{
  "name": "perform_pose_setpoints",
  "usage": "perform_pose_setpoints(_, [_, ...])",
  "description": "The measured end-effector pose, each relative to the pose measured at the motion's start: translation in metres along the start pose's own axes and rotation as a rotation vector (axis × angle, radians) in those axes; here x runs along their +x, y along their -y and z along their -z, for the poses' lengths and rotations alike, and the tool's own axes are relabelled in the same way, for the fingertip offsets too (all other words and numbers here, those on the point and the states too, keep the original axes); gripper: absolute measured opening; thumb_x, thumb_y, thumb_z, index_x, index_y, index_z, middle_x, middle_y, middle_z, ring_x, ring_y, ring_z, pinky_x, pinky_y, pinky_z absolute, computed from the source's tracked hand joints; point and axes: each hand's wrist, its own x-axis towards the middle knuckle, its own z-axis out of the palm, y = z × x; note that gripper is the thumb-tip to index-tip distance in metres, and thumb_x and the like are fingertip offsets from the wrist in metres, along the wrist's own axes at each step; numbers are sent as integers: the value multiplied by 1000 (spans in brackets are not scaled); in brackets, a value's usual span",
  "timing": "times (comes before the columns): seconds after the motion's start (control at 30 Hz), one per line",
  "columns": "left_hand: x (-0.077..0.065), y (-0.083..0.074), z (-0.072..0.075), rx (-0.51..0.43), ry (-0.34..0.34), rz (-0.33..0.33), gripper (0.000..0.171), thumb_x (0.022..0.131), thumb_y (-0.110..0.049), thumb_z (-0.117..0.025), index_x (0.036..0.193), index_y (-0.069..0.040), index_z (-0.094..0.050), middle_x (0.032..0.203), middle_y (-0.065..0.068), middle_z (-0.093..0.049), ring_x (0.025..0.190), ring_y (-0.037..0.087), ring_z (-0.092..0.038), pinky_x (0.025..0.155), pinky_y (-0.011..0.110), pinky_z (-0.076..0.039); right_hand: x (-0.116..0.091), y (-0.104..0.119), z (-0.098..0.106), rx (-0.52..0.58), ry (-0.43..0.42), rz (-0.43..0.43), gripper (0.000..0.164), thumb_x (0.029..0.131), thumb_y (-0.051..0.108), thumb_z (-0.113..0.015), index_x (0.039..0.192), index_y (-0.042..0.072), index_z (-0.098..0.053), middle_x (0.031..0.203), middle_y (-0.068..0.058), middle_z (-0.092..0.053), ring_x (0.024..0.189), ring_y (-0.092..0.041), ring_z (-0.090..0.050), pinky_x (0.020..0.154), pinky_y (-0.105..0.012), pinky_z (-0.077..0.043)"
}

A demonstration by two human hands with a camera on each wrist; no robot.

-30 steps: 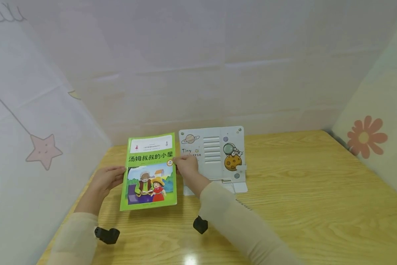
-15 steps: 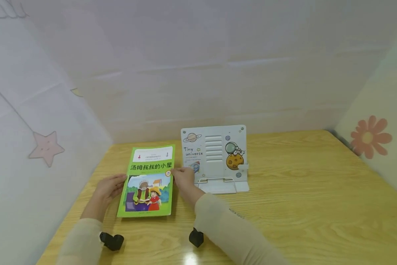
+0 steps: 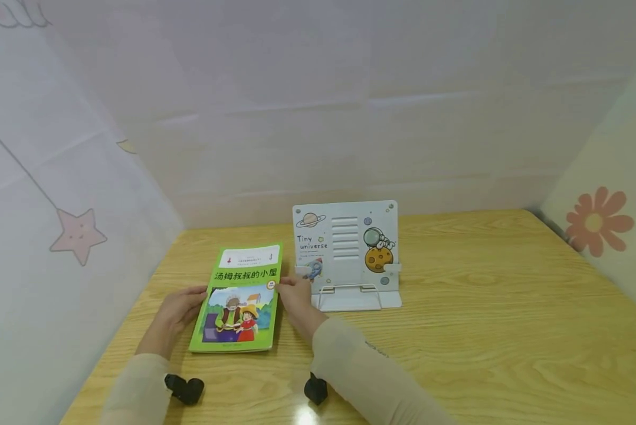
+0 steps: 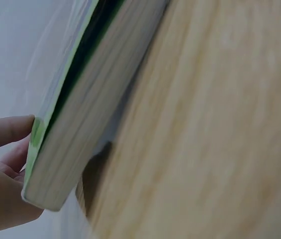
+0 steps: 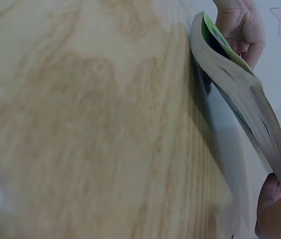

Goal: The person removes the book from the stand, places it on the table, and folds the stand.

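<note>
A green-covered picture book (image 3: 238, 307) lies at the left of the wooden table, cover up and its top edge pointing away. Its left edge is held by my left hand (image 3: 176, 310), with one fingertip at the cover in the left wrist view. On the opposite edge, my right hand (image 3: 298, 298) pinches the pages and cover. The book's page block (image 5: 244, 94) bows in the right wrist view, and its right part tilts up off the table. Thick pages (image 4: 95, 89) face the left wrist camera, with a dark gap under the front cover.
Close to the right hand stands a white metal book stand (image 3: 344, 271) printed with planets and an astronaut. It has a wire holder at its foot. The wooden table (image 3: 482, 330) stretches right. A pale fabric backdrop (image 3: 339, 147) rises behind and along both sides.
The book has come down and toward me, from raised to low over the table, both hands moving with it. The right hand has uncovered the stand's lower left.
</note>
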Motion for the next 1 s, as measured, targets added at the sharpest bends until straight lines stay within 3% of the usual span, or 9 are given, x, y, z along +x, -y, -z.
perform_pose_setpoints(0.13, [1, 3, 0, 43, -1, 14, 49, 85, -3, -51, 127, 11, -30, 124, 22, -41, 85, 5, -53, 80, 21, -43, 0, -4, 0, -12, 29, -9, 26, 72, -3, -59, 98, -4, -60, 98, -11, -56, 90, -23, -51, 77, -30, -45])
perform_pose_setpoints(0.23, [2, 5, 0, 71, -3, 29, 48, 86, -3, -50, 128, 10, -30, 131, 25, -29, 92, 8, -51, 82, 21, -42, 0, -7, 0, -22, 50, -2, 27, 73, -4, -57, 100, -4, -59, 97, -11, -56, 92, -23, -51, 78, -31, -45])
perform_pose_setpoints(0.37, [2, 6, -1, 101, -5, 20, 46, 86, -1, -49, 127, 11, -31, 130, 26, -30, 97, 12, -49, 85, 23, -41, 0, -12, 0, -35, 52, 4, 28, 73, -6, -56, 102, -6, -59, 97, -12, -57, 93, -23, -51, 78, -30, -45])
perform_pose_setpoints(0.6, [0, 3, -4, 135, -24, 20, 43, 85, 4, -47, 125, 13, -33, 126, 26, -36, 91, 9, -51, 82, 22, -42, 0, -15, 1, -51, 44, -3, 30, 74, -7, -56, 104, -8, -57, 98, -14, -57, 97, -24, -50, 78, -30, -46])
perform_pose_setpoints(0.87, [2, 4, -5, 270, -39, 13, 41, 84, 5, -44, 123, 15, -35, 120, 27, -42, 93, 15, -49, 81, 26, -43, 2, -15, 2, -125, 43, -2, 32, 71, -10, -54, 102, -5, -59, 101, -13, -56, 104, -25, -45, 82, -31, -43])
perform_pose_setpoints(1.0, [2, 5, -3, 288, -51, 15, 42, 83, 4, -46, 123, 14, -36, 121, 27, -41, 93, 15, -50, 80, 25, -43, 0, -15, 2, -144, 53, -3, 31, 71, -10, -53, 100, -4, -60, 100, -12, -56, 104, -25, -44, 84, -32, -41])
